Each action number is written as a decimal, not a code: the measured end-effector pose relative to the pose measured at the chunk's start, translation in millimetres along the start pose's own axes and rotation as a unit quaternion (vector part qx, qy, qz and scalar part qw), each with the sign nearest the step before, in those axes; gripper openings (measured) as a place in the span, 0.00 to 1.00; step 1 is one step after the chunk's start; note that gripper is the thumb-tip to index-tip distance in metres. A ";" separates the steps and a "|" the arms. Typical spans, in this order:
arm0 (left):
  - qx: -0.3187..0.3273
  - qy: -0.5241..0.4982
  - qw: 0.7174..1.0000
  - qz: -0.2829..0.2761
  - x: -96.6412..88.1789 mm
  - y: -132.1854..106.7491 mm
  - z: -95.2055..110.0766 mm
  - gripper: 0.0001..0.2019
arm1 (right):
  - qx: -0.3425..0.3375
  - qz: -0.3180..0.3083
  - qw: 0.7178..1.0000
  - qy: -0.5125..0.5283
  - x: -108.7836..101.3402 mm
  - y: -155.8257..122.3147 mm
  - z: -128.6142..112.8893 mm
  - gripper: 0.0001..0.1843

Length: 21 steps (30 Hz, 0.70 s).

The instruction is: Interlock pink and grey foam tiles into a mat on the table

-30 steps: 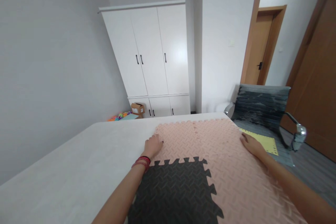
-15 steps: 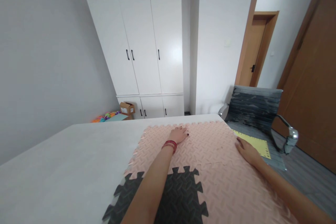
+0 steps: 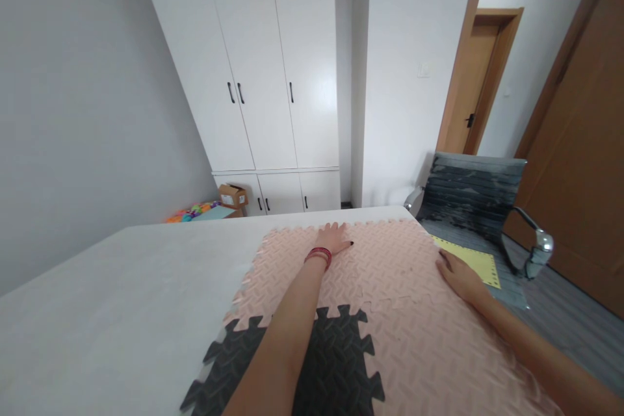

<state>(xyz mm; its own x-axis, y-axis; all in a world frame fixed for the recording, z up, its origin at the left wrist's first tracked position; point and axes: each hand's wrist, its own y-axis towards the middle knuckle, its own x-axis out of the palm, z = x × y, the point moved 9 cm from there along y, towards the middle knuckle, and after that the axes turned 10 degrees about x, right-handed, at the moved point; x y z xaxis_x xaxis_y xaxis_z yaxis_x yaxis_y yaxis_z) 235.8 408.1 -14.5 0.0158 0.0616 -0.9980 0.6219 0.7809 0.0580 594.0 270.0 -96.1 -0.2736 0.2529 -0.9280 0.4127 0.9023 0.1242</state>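
My left hand lies flat with fingers spread on the pink foam mat, near its far edge. Red bracelets circle that wrist. At the mat's right edge rests my right hand, fingers stretched forward and lying low, holding nothing that I can see. A black foam puzzle tile with toothed edges sits at the near left, beside the pink mat; my left forearm crosses over it. The pink mat shows a seam between tiles.
Under the mat is a white table. A dark chair with a yellow foam piece on its seat stands at the right. Behind are a white cabinet, a cardboard box and colourful items.
My left hand has slid slightly forward toward the far edge, its fingers now more spread. My right hand stays at the right edge. The view has tilted a little downward.
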 end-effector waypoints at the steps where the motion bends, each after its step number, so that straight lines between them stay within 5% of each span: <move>1: 0.000 0.003 1.000 0.002 0.4 3.4 1.0 0.23 | 0.000 0.000 1.000 0.000 0.1 0.4 0.1 0.36; 9: -0.008 0.020 1.000 0.005 4.0 21.0 9.0 0.21 | 0.002 -0.003 1.000 0.007 -1.2 0.6 -0.2 0.35; 21: -0.012 0.014 1.000 0.007 9.9 -1.2 3.9 0.22 | 0.000 -0.004 1.000 0.010 -2.7 -0.6 -2.5 0.34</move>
<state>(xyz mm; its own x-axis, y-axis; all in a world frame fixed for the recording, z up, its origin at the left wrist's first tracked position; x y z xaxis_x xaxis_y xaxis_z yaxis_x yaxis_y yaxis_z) 238.3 405.4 -24.6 0.0019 0.0893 -0.9960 0.6034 0.7942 0.0724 592.2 269.7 -92.8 -0.2949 0.2519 -0.9217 0.4106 0.9044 0.1158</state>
